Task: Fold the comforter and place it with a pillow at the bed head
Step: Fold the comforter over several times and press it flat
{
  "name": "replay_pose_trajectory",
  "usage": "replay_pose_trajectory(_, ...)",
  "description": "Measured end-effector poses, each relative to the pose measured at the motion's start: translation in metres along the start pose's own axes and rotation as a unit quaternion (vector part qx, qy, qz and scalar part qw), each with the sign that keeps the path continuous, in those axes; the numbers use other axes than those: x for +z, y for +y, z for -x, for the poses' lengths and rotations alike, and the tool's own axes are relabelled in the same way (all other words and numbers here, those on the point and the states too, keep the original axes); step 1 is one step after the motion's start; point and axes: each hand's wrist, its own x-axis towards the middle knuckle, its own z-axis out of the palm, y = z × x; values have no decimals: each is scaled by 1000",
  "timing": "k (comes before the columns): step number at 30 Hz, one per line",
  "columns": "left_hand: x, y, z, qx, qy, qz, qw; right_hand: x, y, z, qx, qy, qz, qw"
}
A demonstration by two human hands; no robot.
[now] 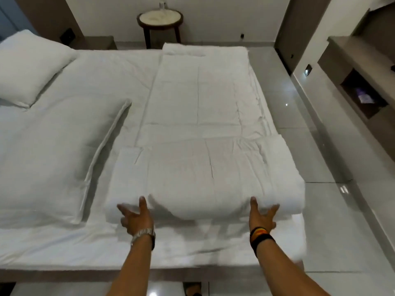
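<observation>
The white comforter (198,107) lies as a long folded strip across the right part of the bed (64,248). Its near end is doubled over into a thick fold (192,180). My left hand (136,216) and my right hand (261,216) rest against the near edge of that fold, fingers spread and thumbs on top, gripping nothing that I can see. A plump white pillow (30,67) sits at the far left. A flatter white pillow (57,159) lies just left of the comforter.
A round dark-legged side table (159,20) stands past the bed's far side. Glossy tiled floor (310,129) runs along the right. A grey shelf unit (363,82) lines the right wall. The toes of one foot (192,289) show below the bed's near edge.
</observation>
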Motion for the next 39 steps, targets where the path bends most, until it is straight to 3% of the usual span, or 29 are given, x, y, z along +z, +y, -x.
replay_pose_trajectory(3, 33, -11, -29, -78, -17, 25, 997, 41, -2, -43, 29, 17, -24, 999)
replay_pose_trajectory(6, 65, -5, -52, -107, 22, 83, 991, 72, -12, -78, 63, 81, -35, 994)
replay_pose_trajectory(9, 83, 2, -67, -72, 72, 126, 987, 88, -8, -93, 59, 118, -61, 989)
replay_pose_trajectory(15, 92, 21, -71, -72, 58, 161, 983, 87, -21, -91, 17, 122, -116, 986)
replay_pose_trajectory(24, 18, -39, 8, -49, 64, 140, 987, -4, 20, -23, 7, 83, -104, 991)
replay_pose_trajectory(34, -113, -127, 149, -34, 88, 135, 986, -150, 101, 106, 12, 75, -98, 992)
replay_pose_trajectory(39, -134, -90, 169, -92, 51, 225, 969, -169, 69, 138, 3, 61, -54, 997)
